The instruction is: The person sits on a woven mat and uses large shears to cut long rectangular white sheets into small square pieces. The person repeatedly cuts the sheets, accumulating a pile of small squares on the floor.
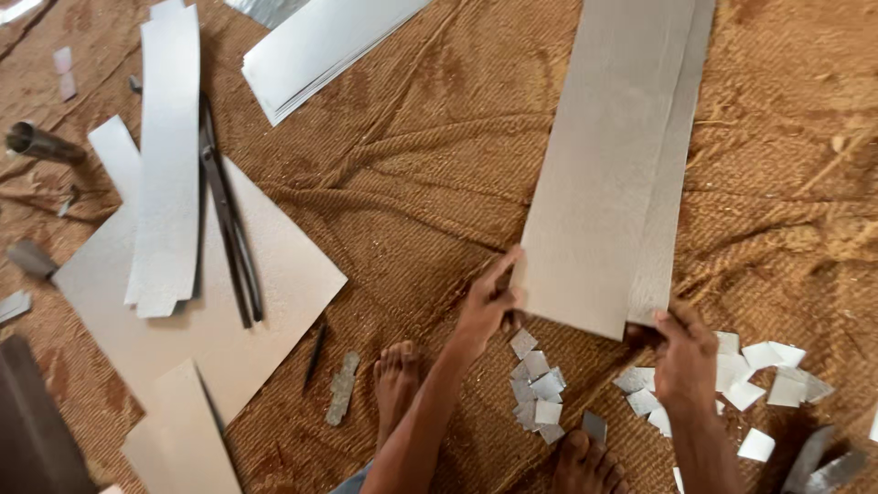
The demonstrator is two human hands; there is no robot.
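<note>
A long stack of silver metal sheet strips (615,155) lies on the brown woven mat, running away from me. My left hand (489,302) grips the strips' near left corner, fingers on top of the sheet. My right hand (684,352) holds the near right corner from below and beside it. Small square silver offcuts (538,389) lie between my hands near my bare feet, and more offcuts (764,370) are scattered right of my right hand.
Long dark metal shears (229,220) rest on a large flat sheet (265,302) at left, beside narrow silver strips (169,155). Another sheet stack (320,46) lies at top centre. A metal tube (37,142), a small flat file (343,389) and a dark pencil-like tool (315,352) lie on the mat.
</note>
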